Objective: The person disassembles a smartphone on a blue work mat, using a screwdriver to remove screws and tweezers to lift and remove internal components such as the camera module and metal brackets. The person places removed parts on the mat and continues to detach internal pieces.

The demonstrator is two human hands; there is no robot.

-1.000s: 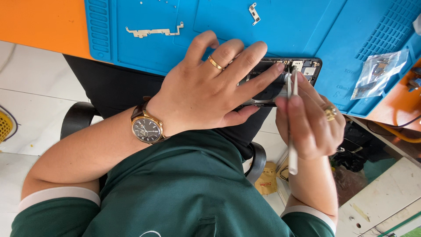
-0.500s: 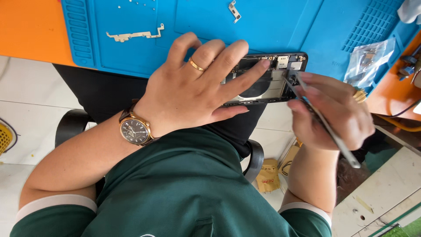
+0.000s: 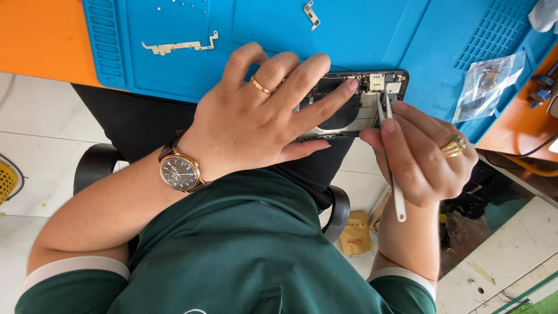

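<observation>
My left hand point(image 3: 261, 119) lies flat over an opened black phone point(image 3: 381, 84) at the near edge of the blue work mat point(image 3: 360, 35). Its fingers press on the phone's bare insides. It wears a gold ring and a wristwatch point(image 3: 179, 172). My right hand point(image 3: 421, 154) pinches a pair of white tweezers point(image 3: 390, 157), whose tips touch the phone's upper right part near a small metal piece. That hand also wears a gold ring.
On the mat lie a long metal bracket point(image 3: 180, 45), a small metal bracket point(image 3: 312, 14) and several tiny screws. A clear plastic bag with parts point(image 3: 487, 84) rests at the mat's right. The orange table point(image 3: 40, 35) shows at the left. Below are a chair, a tiled floor and a brown bag point(image 3: 354, 234).
My right hand has turned the tweezers from a slant to nearly upright, with the tips back on the phone's upper right part. My left hand stays on the phone.
</observation>
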